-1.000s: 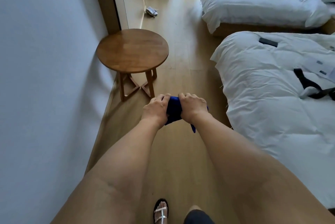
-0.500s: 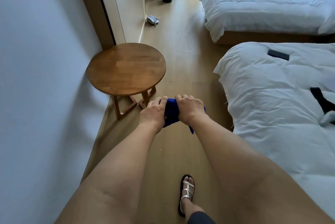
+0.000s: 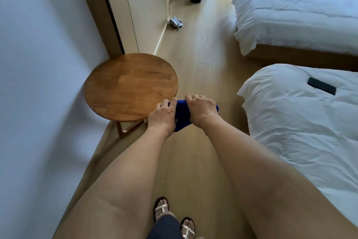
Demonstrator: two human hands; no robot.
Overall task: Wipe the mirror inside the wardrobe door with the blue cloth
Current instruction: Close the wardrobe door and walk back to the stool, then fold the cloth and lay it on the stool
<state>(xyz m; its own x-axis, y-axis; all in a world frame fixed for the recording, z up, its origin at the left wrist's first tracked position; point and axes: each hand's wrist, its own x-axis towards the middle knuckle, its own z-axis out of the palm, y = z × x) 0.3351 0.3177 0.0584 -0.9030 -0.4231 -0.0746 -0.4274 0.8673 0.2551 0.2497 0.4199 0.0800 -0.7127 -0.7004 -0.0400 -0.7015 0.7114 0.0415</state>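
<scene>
Both hands, left hand (image 3: 162, 115) and right hand (image 3: 201, 110), still grip the bunched blue cloth (image 3: 182, 115) while the person has walked closer to the round bench (image 3: 127, 85); no mirror visible yet.

Both your bare forearms reach out ahead of you toward 12 o'clock, converging so the hands meet close together. Your left hand (image 3: 163, 114) sits at 9 o'clock of the right, back of the hand up, fingers (image 3: 173, 103) curled round the blue cloth (image 3: 182, 115). Your right hand (image 3: 201, 110) grips the same cloth from 3 o'clock, knuckles up, fingers bent over its top edge. Your sandalled feet (image 3: 162, 207) show below.
</scene>
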